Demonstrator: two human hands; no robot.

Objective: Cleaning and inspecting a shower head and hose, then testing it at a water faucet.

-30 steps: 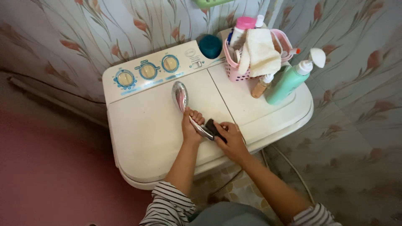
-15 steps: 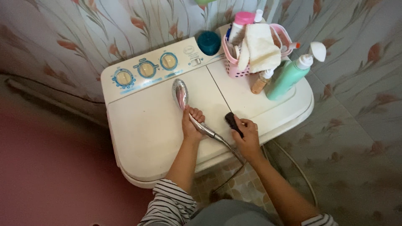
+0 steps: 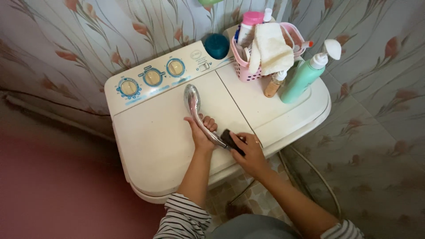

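Note:
A chrome shower head point(image 3: 192, 98) lies on the lid of a white twin-tub washing machine point(image 3: 155, 141). My left hand point(image 3: 201, 132) grips its handle just below the head. A small dark brush point(image 3: 229, 139) is in my right hand point(image 3: 249, 152), with its end pressed against the lower part of the handle where the hose joins. The hose itself is mostly hidden behind my right hand and the machine's front edge.
A pink basket point(image 3: 244, 71) holding bottles and a white cloth point(image 3: 270, 48) stands at the machine's back right. Beside it are a green pump bottle point(image 3: 305, 77), a small amber bottle point(image 3: 271, 86) and a teal cap point(image 3: 217, 45). Three dials point(image 3: 152, 77) line the panel. Floral walls close in behind and right.
My right hand, which had drawn back to the right with the brush raised, has returned to the handle's lower end. The left hand has kept its grip.

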